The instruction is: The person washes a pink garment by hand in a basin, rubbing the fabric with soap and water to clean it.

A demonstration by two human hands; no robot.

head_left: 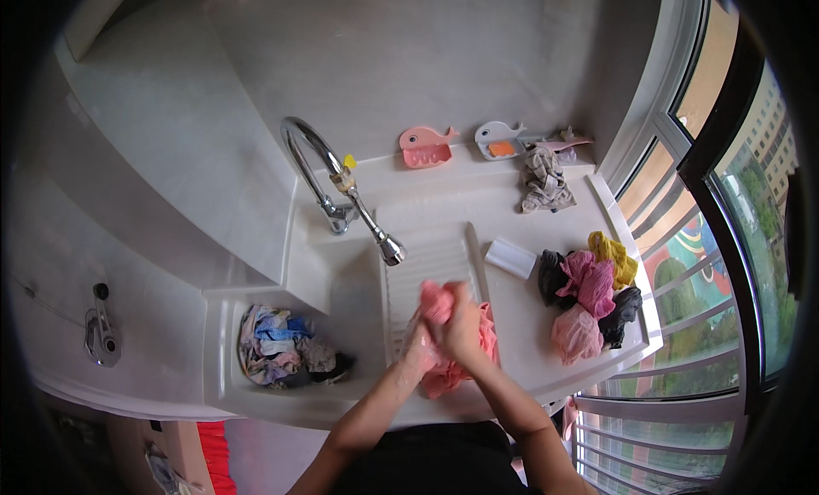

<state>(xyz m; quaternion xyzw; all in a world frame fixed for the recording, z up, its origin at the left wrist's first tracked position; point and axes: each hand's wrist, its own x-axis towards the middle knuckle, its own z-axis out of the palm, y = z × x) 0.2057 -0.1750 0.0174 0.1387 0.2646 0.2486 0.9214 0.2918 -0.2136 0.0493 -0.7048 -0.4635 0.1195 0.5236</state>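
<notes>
Bunched pink cloth [437, 302] is gripped between both my hands above the ribbed washboard [425, 245] of a white laundry sink. My left hand [420, 341], wet with suds, closes on it from below. From the right, my right hand [462, 319] wraps around the same cloth. More coral-pink fabric [489, 332] hangs below and beside my wrists onto the washboard; whether it is one piece with the bunched part is hidden by my hands. A white bar of soap [510, 258] lies on the counter to the right of the washboard.
A chrome faucet [320, 153] arches over the basin, its spray head [391, 249] left of my hands. Mixed clothes [281, 345] lie in the basin. Crumpled garments [585, 284] and a grey cloth [546, 178] rest on the right counter. Pink [427, 148] and white whale soap dishes [499, 141] stand behind.
</notes>
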